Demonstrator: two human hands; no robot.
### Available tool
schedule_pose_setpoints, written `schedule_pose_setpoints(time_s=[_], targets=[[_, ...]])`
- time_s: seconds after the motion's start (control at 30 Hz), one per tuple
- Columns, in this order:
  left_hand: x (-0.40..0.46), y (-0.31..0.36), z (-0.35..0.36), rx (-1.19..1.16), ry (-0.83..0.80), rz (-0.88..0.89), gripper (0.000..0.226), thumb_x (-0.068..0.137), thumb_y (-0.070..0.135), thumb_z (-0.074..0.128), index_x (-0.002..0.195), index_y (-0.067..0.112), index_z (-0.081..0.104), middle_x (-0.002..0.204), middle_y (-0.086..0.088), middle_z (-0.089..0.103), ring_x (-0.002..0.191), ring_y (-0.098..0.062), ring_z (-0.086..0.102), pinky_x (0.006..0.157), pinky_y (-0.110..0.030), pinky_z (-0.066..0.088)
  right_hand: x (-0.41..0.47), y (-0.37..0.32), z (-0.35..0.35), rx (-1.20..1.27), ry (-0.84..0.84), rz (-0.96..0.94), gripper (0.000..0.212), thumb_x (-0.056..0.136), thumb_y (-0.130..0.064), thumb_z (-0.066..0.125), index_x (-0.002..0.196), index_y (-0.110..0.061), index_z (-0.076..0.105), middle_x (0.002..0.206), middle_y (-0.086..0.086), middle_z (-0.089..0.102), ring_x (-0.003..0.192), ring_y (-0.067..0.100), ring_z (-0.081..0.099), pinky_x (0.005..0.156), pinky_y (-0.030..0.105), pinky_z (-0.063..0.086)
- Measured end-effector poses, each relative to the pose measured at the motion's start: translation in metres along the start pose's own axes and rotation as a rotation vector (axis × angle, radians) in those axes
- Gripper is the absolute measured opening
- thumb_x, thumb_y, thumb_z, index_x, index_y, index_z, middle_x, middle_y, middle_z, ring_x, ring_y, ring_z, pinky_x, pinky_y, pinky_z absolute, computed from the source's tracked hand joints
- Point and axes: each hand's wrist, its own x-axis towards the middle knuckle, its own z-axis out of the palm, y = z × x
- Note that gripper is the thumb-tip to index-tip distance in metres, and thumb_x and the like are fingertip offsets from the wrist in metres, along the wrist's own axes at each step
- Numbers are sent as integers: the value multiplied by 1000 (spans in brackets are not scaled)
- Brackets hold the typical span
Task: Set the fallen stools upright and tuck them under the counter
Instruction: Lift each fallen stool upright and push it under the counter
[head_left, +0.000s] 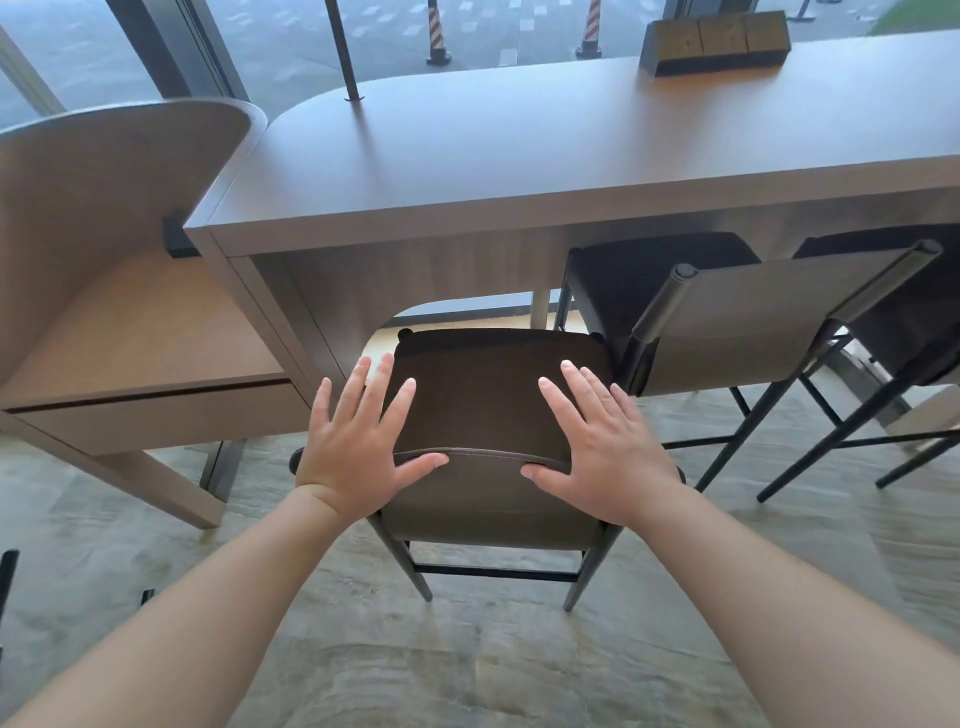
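— Both hands were spread flat, weren't they? What did they have hold of?

— Nothing gripped. Left hand (358, 441) and right hand (597, 447) lay with fingers straight and splayed over the top edge of the near stool's (483, 395) backrest, thumbs along its rim. Whether they pressed it or merely hovered just above, I could not tell.

— And the stool itself?

— Upright on the floor, its seat only partly beneath the counter (519, 171). I judged the tucking step to be in hand; the next move called for an even push forward from both palms, keeping clear of the counter's side panel (291, 322) on the left.

— The others?

— Second stool (727, 322) and third stool (893, 312) stood upright to the right, their seats under the counter.

— Any writing?

— None legible. Farther off, a dark holder (717, 41) on the countertop bore no readable label.
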Motion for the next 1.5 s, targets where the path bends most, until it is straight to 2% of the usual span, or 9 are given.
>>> schedule_pose_setpoints(time_s=[0.2,0.3,0.37,0.47,0.6,0.83,1.23,1.37,1.5], targets=[[4,-10,0,-50,-97,-4,92,84,84,26,148,19,44,161,-14,28,148,-36,23,115,-62,23,9,-9,4,-13,-26,5,91,82,-81,25,154,-34,-5,166,-1,-6,151,16,-8,119,38,-4],[14,-23,1,-86,-208,97,95,81,90,8,157,34,12,167,-5,-2,153,-24,-7,122,-53,6,8,-10,3,-24,-45,1,90,83,-80,25,155,-33,-2,166,0,-3,151,17,-5,120,39,-2],[26,-37,-1,-84,-279,220,95,76,93,7,154,42,-11,164,0,-22,149,-17,-26,122,-49,-7,8,-12,1,-44,-57,1,90,83,-79,26,155,-32,1,166,1,-1,152,18,-3,120,39,-2],[35,-50,-4,-152,-380,262,94,73,94,14,145,50,-28,161,6,-31,145,-13,-32,121,-48,-11,9,-16,-2,-65,-54,0,88,84,-78,27,155,-30,5,166,3,5,152,20,2,120,40,1],[32,-51,-1,-185,-396,265,96,74,93,18,147,50,-25,160,9,-32,146,-13,-30,122,-48,-10,10,-20,-5,-85,-41,-4,87,85,-76,30,154,-27,13,164,7,15,151,23,13,120,43,9],[21,-59,1,-248,-418,234,89,76,90,22,142,55,-28,156,14,-37,145,-12,-32,121,-48,-12,19,-27,-8,-104,-47,-22,89,83,-78,30,154,-26,17,164,8,17,151,26,15,121,47,15],[15,-80,-1,-241,-385,89,87,79,86,22,144,51,-23,162,8,-26,148,-12,-27,122,-48,-6,84,-27,-5,-86,-79,-151,97,78,-85,28,155,-32,1,166,1,-5,151,18,-9,115,36,-13],[19,-85,3,-247,-389,57,88,79,86,23,145,51,-23,162,8,-26,148,-12,-26,122,-48,-7,99,-25,-3,-78,-69,-172,97,77,-85,30,155,-33,2,166,1,-3,151,18,-7,116,37,-11],[23,-82,7,-254,-379,51,90,78,87,24,147,50,-21,162,9,-26,148,-11,-26,122,-45,-10,101,-20,-2,-80,-66,-180,97,78,-84,29,155,-31,4,166,3,1,152,19,-2,122,40,0]])
